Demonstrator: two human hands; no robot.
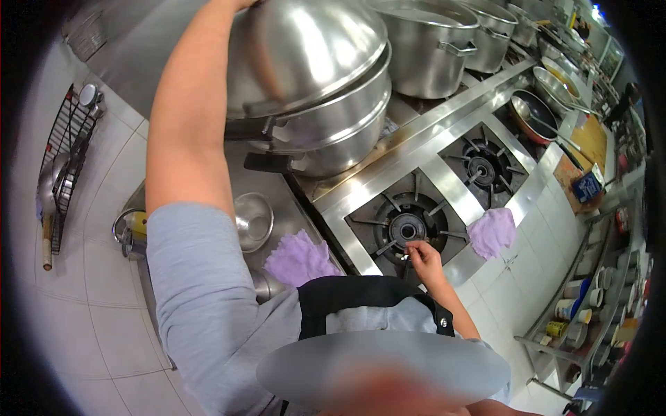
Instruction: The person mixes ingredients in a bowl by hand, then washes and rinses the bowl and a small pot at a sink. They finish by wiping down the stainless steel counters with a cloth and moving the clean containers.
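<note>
My left arm reaches up along the left side of a large domed steel lid (pixel 312 48). Only a sliver of my left hand (pixel 241 3) shows at the top edge of the view, by the lid's top; its fingers are out of sight. Beneath the lid is a stacked steel pot (pixel 340 132) with dark handles. Over the near edge of the front gas burner (pixel 408 226) is my right hand (pixel 424 263), its fingers pinched together. Something small and whitish shows at the fingertips, too small to name.
A purple cloth (pixel 300 258) and a steel bowl (pixel 254 222) lie left of the stove. Another purple cloth (pixel 492 233) rests on its front edge. Tall stockpots (pixel 424 59) stand behind. A pan with a ladle (pixel 533 114) sits right. Shelves (pixel 583 326) hold containers.
</note>
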